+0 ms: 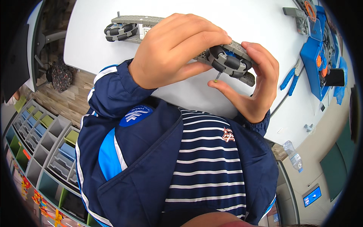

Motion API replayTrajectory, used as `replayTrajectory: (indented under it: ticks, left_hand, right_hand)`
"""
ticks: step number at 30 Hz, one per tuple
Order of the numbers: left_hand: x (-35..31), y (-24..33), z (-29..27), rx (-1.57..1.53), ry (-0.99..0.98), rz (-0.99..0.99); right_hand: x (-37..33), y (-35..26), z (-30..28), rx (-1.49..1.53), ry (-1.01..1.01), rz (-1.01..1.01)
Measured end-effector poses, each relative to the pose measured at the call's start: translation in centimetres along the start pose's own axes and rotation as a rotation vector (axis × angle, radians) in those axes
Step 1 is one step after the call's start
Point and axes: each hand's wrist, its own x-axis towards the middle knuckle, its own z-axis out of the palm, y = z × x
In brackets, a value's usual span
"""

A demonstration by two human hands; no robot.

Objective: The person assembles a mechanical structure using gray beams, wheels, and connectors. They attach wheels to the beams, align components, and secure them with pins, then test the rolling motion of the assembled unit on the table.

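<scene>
A grey plastic chassis frame (140,19) with perforated beams is held tilted above the white table (96,51). At its far left end sits one omni wheel (120,32) with black rollers. Another omni wheel (228,63) sits between the beams at the near right end. My left hand (176,47) is closed over the frame beside this wheel. The fingers of my right hand (257,89) rest on the outer beam end, and its thumb presses the tip of a thin metal shaft (218,76) sticking out below the wheel. The left fingertips are partly hidden behind the frame.
Blue-handled pliers (289,78) lie on the right side of the table, next to a blue bin (312,66) of parts. A black phone (335,77) rests by the bin. A clear plastic bottle (293,156) is beyond the table's right edge. Drawer shelves (41,142) stand lower left.
</scene>
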Motion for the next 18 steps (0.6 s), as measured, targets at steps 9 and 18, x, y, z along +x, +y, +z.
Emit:
replayTrajectory:
  ticks: [9,18]
  left_hand:
    - [-0.1,0.9,-1.0,0.022,-0.037,0.037]
    - [-0.5,1.5,0.1,-0.079,0.025,-0.160]
  right_hand:
    - [-0.1,-0.6,0.3,-0.061,0.033,-0.079]
    - [0.3,-0.6,-0.6,0.016,-0.074,0.087]
